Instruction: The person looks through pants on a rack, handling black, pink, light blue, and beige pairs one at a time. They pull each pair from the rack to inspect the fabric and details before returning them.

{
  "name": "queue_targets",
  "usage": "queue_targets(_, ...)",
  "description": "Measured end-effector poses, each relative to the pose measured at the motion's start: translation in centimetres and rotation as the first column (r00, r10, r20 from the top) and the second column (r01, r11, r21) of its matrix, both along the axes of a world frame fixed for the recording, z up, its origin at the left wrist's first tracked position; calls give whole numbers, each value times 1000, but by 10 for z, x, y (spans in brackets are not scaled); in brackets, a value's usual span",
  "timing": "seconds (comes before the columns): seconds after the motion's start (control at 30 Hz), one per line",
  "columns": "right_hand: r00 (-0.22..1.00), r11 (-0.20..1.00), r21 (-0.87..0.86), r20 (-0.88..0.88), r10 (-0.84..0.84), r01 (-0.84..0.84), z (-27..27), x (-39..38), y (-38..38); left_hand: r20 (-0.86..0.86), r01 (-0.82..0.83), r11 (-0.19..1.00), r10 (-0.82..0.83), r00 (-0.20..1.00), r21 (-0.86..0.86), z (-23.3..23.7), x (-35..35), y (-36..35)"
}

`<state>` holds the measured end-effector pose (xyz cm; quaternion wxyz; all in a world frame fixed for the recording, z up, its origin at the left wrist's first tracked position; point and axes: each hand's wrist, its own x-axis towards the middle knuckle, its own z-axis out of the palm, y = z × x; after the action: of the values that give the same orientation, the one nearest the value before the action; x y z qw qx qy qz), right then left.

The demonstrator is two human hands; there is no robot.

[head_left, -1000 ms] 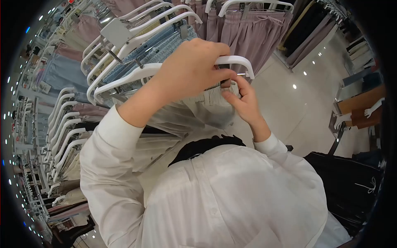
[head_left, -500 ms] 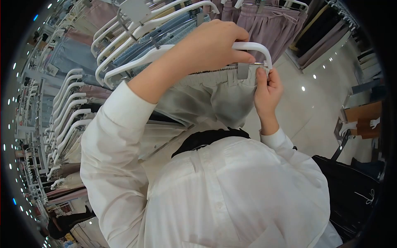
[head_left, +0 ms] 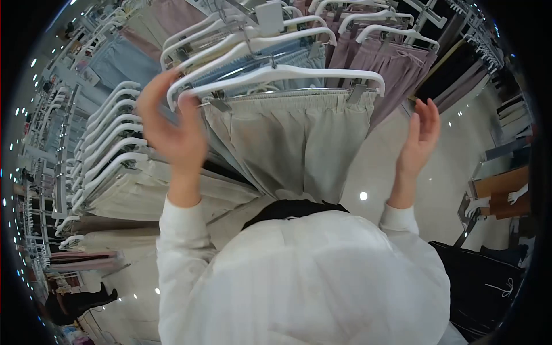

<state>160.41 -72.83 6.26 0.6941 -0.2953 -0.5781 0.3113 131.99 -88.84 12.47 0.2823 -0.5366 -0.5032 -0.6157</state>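
Note:
Light grey-green trousers with an elastic waist (head_left: 305, 132) hang by two metal clips from a white hanger (head_left: 287, 72). At the hanger's left end is my left hand (head_left: 178, 129), slightly blurred, its thumb and fingers apart; whether it touches the hanger tip I cannot tell. My right hand (head_left: 422, 135) is raised to the right of the trousers, apart from them, fingers spread and holding nothing. The waistband's two ends are clipped near the hanger's ends.
More white hangers (head_left: 253, 43) with blue trousers stand behind. Mauve trousers (head_left: 391, 69) hang at the upper right. A row of cream trousers (head_left: 167, 190) is at the left. Mannequin hands (head_left: 477, 206) show at the right, above dark clothing (head_left: 477, 287). Another person (head_left: 77, 302) is at the lower left.
My left hand has let go of the hanger's right part and moved to its left end. My right hand has left the waistband's right corner and moved right, opening.

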Motion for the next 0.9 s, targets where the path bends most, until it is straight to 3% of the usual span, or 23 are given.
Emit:
queue_targets(0.03, 994, 994, 82, 70, -80, 74, 7, 6, -3, 64, -135, 991, 136, 989, -14, -11, -34, -13)
queue_targets(0.07, 994, 993, 87, 71, -82, 75, 15, 1, -7, 65, -135, 991, 135, 989, -9, -16, -47, -15)
queue_targets(0.13, 891, 952, 295, 450, -62, -83, 39, -20, -14, 112, -214, 969, 227, 967, -120, -22, -64, -13)
queue_targets(0.17, 828, 903, 408, 547, -123, -135, 53, -35, -18, 113, -213, 972, 224, 968, -101, -26, -66, -13)
queue_targets(0.2, 755, 841, 504, 625, -198, -197, 65, -52, -22, 100, -121, 970, 145, 984, -213, -29, -66, -15)
queue_targets(0.23, 756, 833, 518, 621, -208, -196, 70, -70, -21, 97, -32, 946, 67, 993, -324, -31, -65, -17)
queue_targets(0.3, 670, 701, 639, 674, -311, -318, 72, -100, -14, 172, 45, 925, 22, 985, -378, -31, -56, -24)
queue_targets(0.33, 669, 690, 648, 672, -317, -324, 69, -109, -7, 248, 127, 892, -17, 969, -435, -31, -53, -28)
queue_targets(0.4, 468, 774, 355, 880, -86, -524, 58, -122, 5, 285, 153, 884, -23, 958, -443, -34, -55, -35)
queue_targets(0.53, 516, 686, 416, 854, -70, -597, 64, -127, 9, 360, 230, 863, -62, 931, -449, -24, -51, -51)
queue_targets(0.63, 537, 721, 395, 843, -39, -569, 82, -119, -7, 402, 268, 877, -95, 911, -399, -11, -44, -58)
queue_targets(0.77, 578, 672, 505, 804, -139, -542, 110, -108, -25, 390, 301, 878, -146, 909, -372, 6, -41, -70)
queue_targets(0.8, 564, 671, 511, 809, -163, -538, 113, -105, -30, 131, 143, 897, -97, 987, -418, 16, -38, -74)
queue_targets(0.83, 567, 650, 520, 808, -162, -554, 111, -105, -35, -138, -21, 906, -42, 990, -422, 23, -35, -79)
queue_targets(0.87, 568, 650, 519, 808, -160, -555, 108, -106, -42, -138, -22, 905, -40, 990, -424, 29, -30, -84)
queue_targets(0.9, 520, 637, 498, 836, -172, -589, 104, -109, -51, -216, -70, 832, -61, 974, -551, 34, -22, -88)
